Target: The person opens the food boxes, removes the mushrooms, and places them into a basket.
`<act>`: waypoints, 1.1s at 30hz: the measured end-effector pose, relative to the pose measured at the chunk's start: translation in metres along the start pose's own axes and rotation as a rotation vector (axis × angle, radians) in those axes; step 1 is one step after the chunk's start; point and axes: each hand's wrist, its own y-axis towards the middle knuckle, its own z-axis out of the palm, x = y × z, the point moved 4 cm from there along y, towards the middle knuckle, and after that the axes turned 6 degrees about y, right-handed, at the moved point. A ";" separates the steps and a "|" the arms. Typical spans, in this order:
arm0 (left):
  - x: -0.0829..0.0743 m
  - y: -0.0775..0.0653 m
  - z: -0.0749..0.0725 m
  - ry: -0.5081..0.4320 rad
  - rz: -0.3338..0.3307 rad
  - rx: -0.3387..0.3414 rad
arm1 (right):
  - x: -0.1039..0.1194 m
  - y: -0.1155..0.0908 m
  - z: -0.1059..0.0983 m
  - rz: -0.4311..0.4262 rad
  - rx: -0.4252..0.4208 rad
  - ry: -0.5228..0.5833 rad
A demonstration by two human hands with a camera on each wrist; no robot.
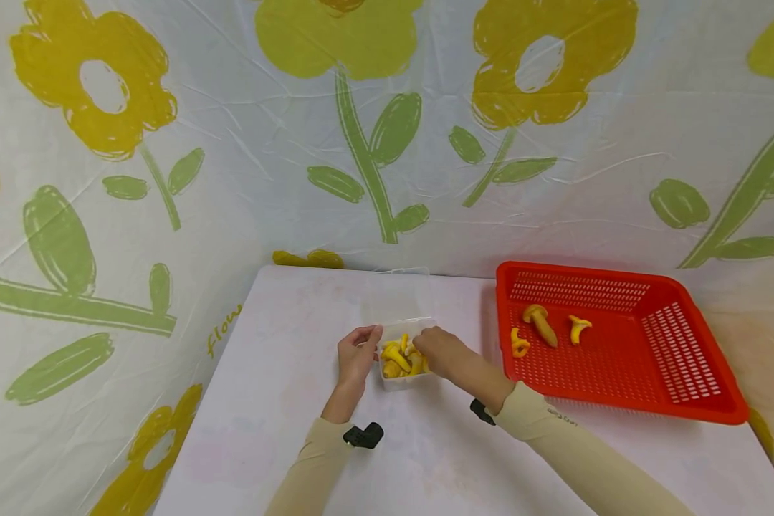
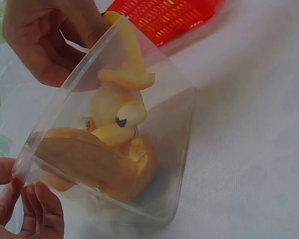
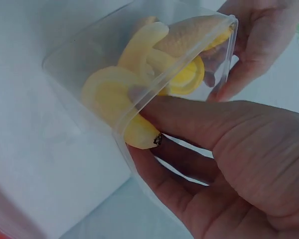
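A clear plastic container (image 1: 396, 385) stands on the table with several yellow mushrooms (image 1: 396, 355) inside. My left hand (image 1: 355, 355) grips its left rim, thumb and fingertips at the edge. Over the right side, my right hand (image 1: 441, 351) pinches a yellow chanterelle mushroom (image 3: 144, 134) by its dark-tipped stem. Its cap hangs inside the container wall, as the right wrist view shows. A larger tan-yellow mushroom (image 2: 84, 154) lies against the container's side in the left wrist view.
A red plastic basket (image 1: 619, 403) stands to the right. In it lie a brownish mushroom (image 1: 540, 326), a small yellow mushroom (image 1: 579, 328) and yellow pieces (image 1: 519, 344) by its left wall. The container's clear lid (image 1: 396, 290) stretches out behind it. A flowered cloth (image 1: 426, 179) hangs behind the table.
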 end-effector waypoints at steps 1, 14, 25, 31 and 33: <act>0.000 0.000 0.000 0.003 -0.002 0.000 | 0.001 0.000 -0.001 -0.011 -0.008 -0.018; 0.000 -0.001 0.000 0.004 0.007 -0.014 | -0.012 0.007 -0.010 -0.042 0.049 0.059; -0.001 -0.001 -0.001 0.037 0.004 -0.018 | -0.041 -0.005 -0.040 -0.269 -0.045 0.378; -0.002 -0.003 0.001 0.037 -0.002 -0.016 | -0.068 -0.018 -0.051 -0.233 -0.122 0.484; -0.002 -0.004 0.001 0.037 -0.003 -0.020 | -0.078 -0.023 -0.054 -0.212 -0.157 0.493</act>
